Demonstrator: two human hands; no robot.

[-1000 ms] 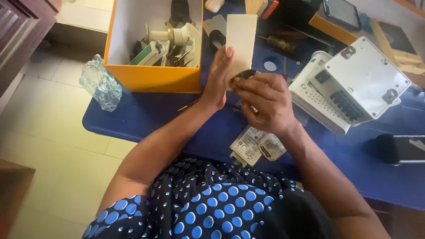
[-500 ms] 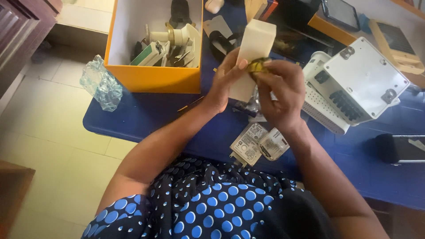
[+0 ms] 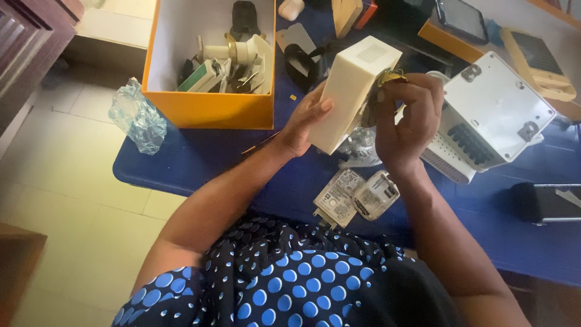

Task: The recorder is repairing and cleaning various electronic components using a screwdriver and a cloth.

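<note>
— What is the person holding up there, just above the middle of the frame?

— A cream rectangular plastic casing (image 3: 354,91), tilted. The left hand (image 3: 305,121) is cupping it from behind, thumb pressing on the pale face. The right hand (image 3: 405,115) is closing its fingers on a small brass-coloured metal fitting (image 3: 390,76) at the casing's upper right edge.

— Is the fitting coming off, or going in?

— I can't tell; the fingers are hiding most of it. It is touching the casing, so by my reckoning the work is partway along, nothing settled.

— And the rest?

— Two flat silver drive-like units (image 3: 357,197) are lying on the blue counter (image 3: 200,157) just below the hands. A white ribbed plastic housing with metal lugs (image 3: 493,115) is sitting at the right. An orange cardboard box of oddments (image 3: 209,109) is standing upper left, with a crumpled clear plastic bag (image 3: 136,118) beside it.
</note>
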